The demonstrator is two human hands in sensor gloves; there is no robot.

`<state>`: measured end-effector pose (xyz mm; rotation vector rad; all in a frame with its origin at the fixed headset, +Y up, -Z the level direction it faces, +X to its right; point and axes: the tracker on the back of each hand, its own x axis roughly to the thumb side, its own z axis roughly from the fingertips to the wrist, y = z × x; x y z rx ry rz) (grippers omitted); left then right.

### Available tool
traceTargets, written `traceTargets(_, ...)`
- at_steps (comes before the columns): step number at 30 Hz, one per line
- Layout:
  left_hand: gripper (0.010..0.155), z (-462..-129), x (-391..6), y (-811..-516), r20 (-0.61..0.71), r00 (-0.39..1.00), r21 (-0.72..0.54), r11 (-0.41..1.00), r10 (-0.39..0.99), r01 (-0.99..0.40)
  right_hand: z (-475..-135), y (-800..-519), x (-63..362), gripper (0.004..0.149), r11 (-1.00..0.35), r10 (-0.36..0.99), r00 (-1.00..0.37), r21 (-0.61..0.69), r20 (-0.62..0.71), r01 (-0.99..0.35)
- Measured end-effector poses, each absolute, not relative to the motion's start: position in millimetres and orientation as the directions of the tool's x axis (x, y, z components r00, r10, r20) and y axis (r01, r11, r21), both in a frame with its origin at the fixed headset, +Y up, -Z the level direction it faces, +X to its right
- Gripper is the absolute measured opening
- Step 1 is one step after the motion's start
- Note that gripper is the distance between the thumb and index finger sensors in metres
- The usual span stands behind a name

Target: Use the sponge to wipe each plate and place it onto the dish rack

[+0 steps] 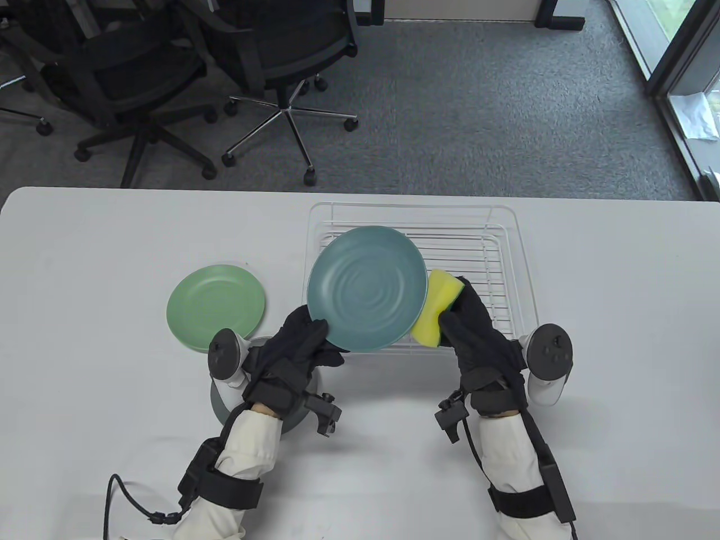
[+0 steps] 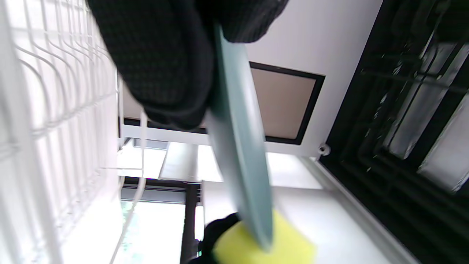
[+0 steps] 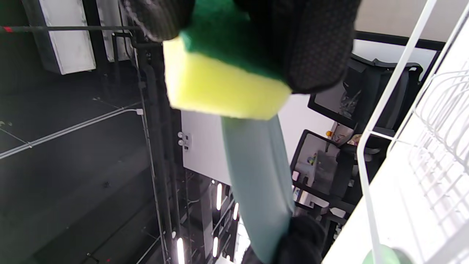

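My left hand (image 1: 301,343) pinching teal plate (image 1: 367,288) at its near rim, my right hand (image 1: 469,323) gripping sponge (image 1: 436,309) against the right rim, dish rack (image 1: 506,247) behind, green plate (image 1: 216,306) apart, left.

Table view looks steeply down from above; both wrist views, close-up and tilted upward, share the teal plate (image 2: 240,154).

Both hands (image 1: 301,343) (image 1: 469,326) raised, fingers curled
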<state>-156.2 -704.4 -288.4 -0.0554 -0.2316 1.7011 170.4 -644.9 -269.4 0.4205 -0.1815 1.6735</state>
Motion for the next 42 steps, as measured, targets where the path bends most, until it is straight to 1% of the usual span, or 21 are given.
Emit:
traceTargets(2,0.059,-288.3,-154.1,-705.3,0.086,-0.113,-0.204,-0.093,0.99,-0.975,-268.4,-644.1,170.6,0.075,-0.159,0.916,-0.109,0.099,0.387,-0.982)
traceTargets(6,0.058,-288.7,-152.7,-707.9,0.052,-0.105,-0.214,-0.091,0.993,-0.973,-268.6,-645.5,171.8,0.072,-0.15,0.913,-0.112,0.068,0.393,-0.986)
traceTargets(10,0.056,-290.1,-153.6,-708.5,0.046,-0.068,-0.228,-0.056,0.997,-0.972,-270.6,-648.7,174.4,0.069,-0.101,0.921,-0.061,0.084,0.386,-0.991)
traceTargets(16,0.055,-289.5,-150.7,-707.5,0.044,-0.034,-0.263,-0.021,0.998,-0.965,-272.3,-651.8,176.0,0.065,-0.075,0.924,-0.037,0.087,0.38,-0.993)
traceTargets(21,0.052,-289.8,-149.1,-708.6,0.029,-0.001,-0.287,0.007,1.0,-0.958,-275.0,-656.0,175.3,0.057,-0.036,0.929,0.013,0.126,0.371,-0.991)
traceTargets(27,0.051,-290.1,-146.3,-707.3,0.043,0.068,-0.332,0.079,0.997,-0.94,-277.7,-660.9,174.8,0.057,-0.034,0.932,0.014,0.124,0.362,-0.992)
traceTargets(32,0.05,-289.7,-142.4,-706.7,0.05,0.098,-0.371,0.11,0.994,-0.922,-282.0,-669.6,165.4,0.058,0.007,0.945,0.079,0.223,0.317,-0.975)
traceTargets(38,0.05,-288.3,-136.7,-705.6,0.064,0.082,-0.413,0.101,0.995,-0.905,-283.8,-676.0,152.5,0.06,-0.032,0.953,0.046,0.25,0.3,-0.968)
traceTargets(42,0.048,-286.8,-131.0,-703.3,0.083,0.082,-0.465,0.111,0.993,-0.878,-284.6,-680.2,143.3,0.059,-0.062,0.957,0.023,0.282,0.288,-0.957)
